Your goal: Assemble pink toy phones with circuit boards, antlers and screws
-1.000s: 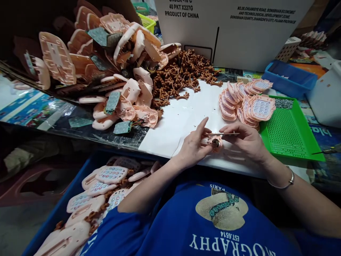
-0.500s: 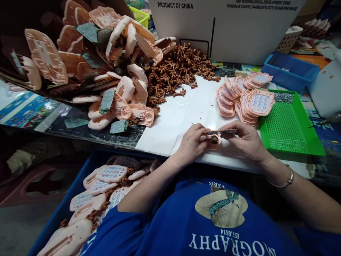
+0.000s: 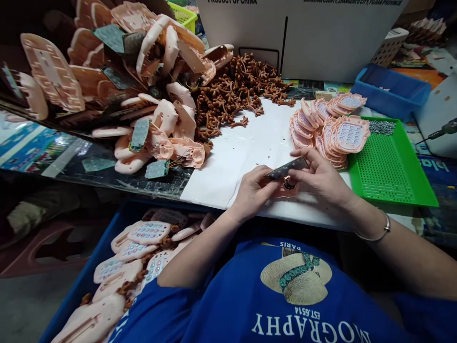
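Between my hands a dark circuit board (image 3: pixel 287 168) is held tilted, one flat face toward me. My left hand (image 3: pixel 253 193) is closed at its left end, fingers and thumb bent. My right hand (image 3: pixel 323 181) pinches the right end, index finger along the top and thumb below. Under the board a round black speaker (image 3: pixel 288 184) shows in a pink plastic shell (image 3: pixel 285 192), mostly hidden by my fingers. Whether my left hand also grips this shell is hidden. Beyond my right hand lie stacked pink keypad faceplates (image 3: pixel 352 135).
Brown bone-shaped pieces (image 3: pixel 232 102) are heaped behind. Pink shells with wired boards (image 3: pixel 164 116) spill from a carton at left. A green tray (image 3: pixel 389 166) holds small screws; a screwdriver tip (image 3: pixel 428 138) points in at right. Below left, a blue crate (image 3: pixel 84 257) contains assembled pink phones (image 3: pixel 150 232).
The circuit board has turned from edge-on to showing its face, its right end raised. My right fingers have moved up and over it. The view has shifted slightly.
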Demonstrator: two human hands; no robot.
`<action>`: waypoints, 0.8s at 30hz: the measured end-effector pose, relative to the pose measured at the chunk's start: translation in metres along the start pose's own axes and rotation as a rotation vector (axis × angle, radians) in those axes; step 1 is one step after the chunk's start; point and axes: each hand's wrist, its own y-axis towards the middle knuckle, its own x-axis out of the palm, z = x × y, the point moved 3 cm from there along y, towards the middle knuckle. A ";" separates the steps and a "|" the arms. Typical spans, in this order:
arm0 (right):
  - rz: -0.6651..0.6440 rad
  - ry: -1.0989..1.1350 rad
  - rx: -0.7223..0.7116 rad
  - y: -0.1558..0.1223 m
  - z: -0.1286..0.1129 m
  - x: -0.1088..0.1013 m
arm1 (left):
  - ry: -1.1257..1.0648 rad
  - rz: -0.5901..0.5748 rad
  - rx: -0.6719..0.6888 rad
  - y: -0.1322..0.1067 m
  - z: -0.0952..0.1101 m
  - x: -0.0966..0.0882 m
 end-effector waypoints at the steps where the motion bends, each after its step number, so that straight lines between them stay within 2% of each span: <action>1: 0.019 0.054 0.016 -0.002 0.003 -0.002 | 0.008 0.007 -0.007 0.000 0.000 0.000; 3: 0.080 0.025 0.017 -0.008 0.008 -0.009 | 0.041 0.019 -0.001 0.000 0.001 0.001; 5: 0.097 -0.191 -0.043 -0.015 0.009 -0.015 | 0.073 0.028 0.017 0.000 0.002 0.001; 9: -0.034 -0.670 -0.331 -0.021 0.003 -0.014 | 0.100 0.037 0.038 0.000 0.003 0.001; 11: -0.101 -0.771 -0.439 -0.019 0.001 -0.011 | 0.104 0.034 0.037 0.000 0.003 0.001; 17: -0.212 -1.017 -0.632 -0.012 0.002 -0.006 | 0.098 0.029 0.013 0.000 0.004 0.002; 20: -0.247 -1.100 -0.668 -0.012 0.003 -0.007 | 0.083 0.040 0.018 0.000 0.004 0.001; 24: -0.323 -1.253 -0.621 -0.010 0.000 -0.004 | 0.088 0.039 0.025 0.000 0.003 0.002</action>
